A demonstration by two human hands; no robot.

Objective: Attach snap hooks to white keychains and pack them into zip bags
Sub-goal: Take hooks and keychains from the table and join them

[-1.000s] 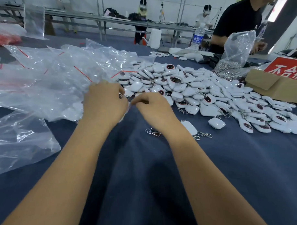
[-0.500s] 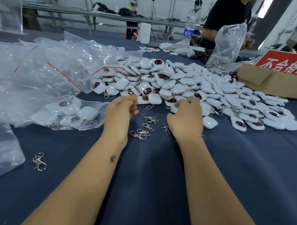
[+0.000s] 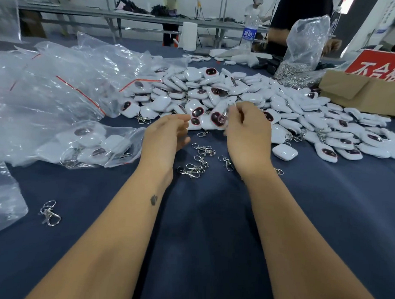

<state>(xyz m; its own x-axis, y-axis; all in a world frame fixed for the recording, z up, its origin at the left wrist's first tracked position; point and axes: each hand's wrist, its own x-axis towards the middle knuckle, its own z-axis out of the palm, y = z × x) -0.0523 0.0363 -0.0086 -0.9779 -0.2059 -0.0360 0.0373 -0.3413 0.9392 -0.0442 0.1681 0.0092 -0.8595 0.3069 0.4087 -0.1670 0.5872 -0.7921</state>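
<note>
A big heap of white keychains [image 3: 241, 89] with dark oval faces lies across the blue table. My right hand [image 3: 247, 137] is at the heap's near edge, its blurred fingers pinching one white keychain [image 3: 216, 118] that is tilted up. My left hand [image 3: 166, 137] is just left of it, fingers loosely curled, with nothing visibly held. Several loose snap hooks [image 3: 198, 159] lie on the cloth between my wrists. A zip bag [image 3: 96, 143] holding keychains with hooks lies to the left.
Empty zip bags [image 3: 60, 82] with red strips are piled at the far left. One snap hook [image 3: 48, 212] lies alone near left. A cardboard box [image 3: 362, 94] with a red sign, a clear bag of hooks [image 3: 305, 48] and a person in black are at far right.
Both hands left the filled zip bag and moved right to the heap. The right hand has lifted off the pile with a keychain; the left has moved up beside it.
</note>
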